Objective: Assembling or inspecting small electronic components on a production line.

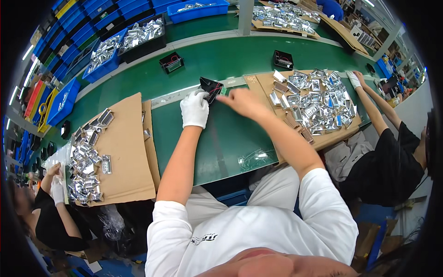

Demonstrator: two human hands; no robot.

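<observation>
My left hand (194, 110), in a white glove, grips a black plastic housing (208, 86) above the green bench. Red wires (218, 87) show inside the housing, and a small green circuit board (224, 91) sits at its right edge. My bare right hand (244, 102) is at the housing's right side with its fingers curled in and one fingertip or thumb reaching to the board. What those fingers hold, if anything, is hidden.
Cardboard sheets with piles of shiny metal parts lie right (316, 99) and left (87, 161). Two more black housings, one left (171, 62) and one right (283, 60), stand farther back on the green bench (184, 159). Blue bins (104, 57) line the far left. Co-workers' hands show both sides.
</observation>
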